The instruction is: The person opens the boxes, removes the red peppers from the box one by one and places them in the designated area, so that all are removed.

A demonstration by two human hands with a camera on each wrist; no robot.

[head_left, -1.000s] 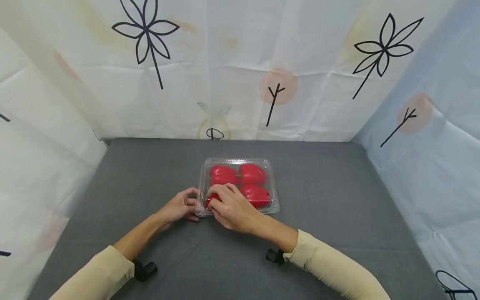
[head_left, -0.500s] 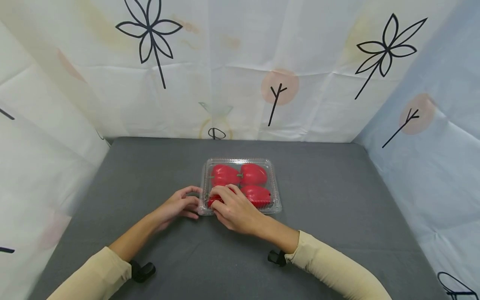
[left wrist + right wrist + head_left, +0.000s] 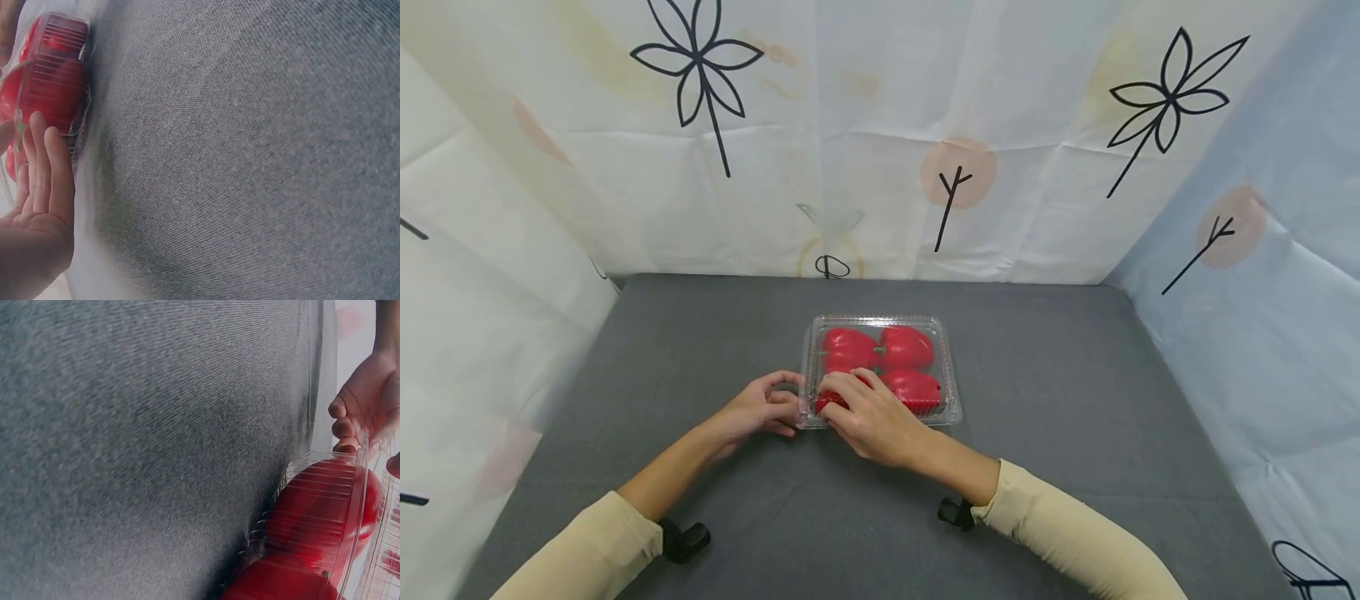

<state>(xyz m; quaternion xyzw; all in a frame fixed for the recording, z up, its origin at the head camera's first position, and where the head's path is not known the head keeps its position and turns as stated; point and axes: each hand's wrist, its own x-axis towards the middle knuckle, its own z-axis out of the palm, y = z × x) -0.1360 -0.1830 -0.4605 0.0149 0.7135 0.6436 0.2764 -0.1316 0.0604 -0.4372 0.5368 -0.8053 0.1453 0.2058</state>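
Observation:
A clear plastic clamshell box (image 3: 955, 404) with ribbed walls holds several red bell peppers (image 3: 907, 348). My right hand (image 3: 874, 425) reaches over the box's front wall. Its curled fingers and thumb are about the front-left red bell pepper (image 3: 830, 402), which is partly hidden under them. Against the box's left end rests my left hand (image 3: 758, 414), its fingers loosely extended at the wall and rim. In the left wrist view these fingers (image 3: 60, 162) lie nearly straight beside the ribbed end. Only a fingertip of my right hand (image 3: 394, 465) shows in the right wrist view.
Grey cloth covers the table (image 3: 1037, 375) around the box. Pale printed fabric (image 3: 880, 167) hangs behind the table and along both sides. A black wrist strap (image 3: 685, 542) shows at my left sleeve, another (image 3: 955, 512) at my right.
Both hands keep nearly the same place at the box. The whole view, box included, has shifted by only a few pixels. No pepper has visibly changed its place in the box.

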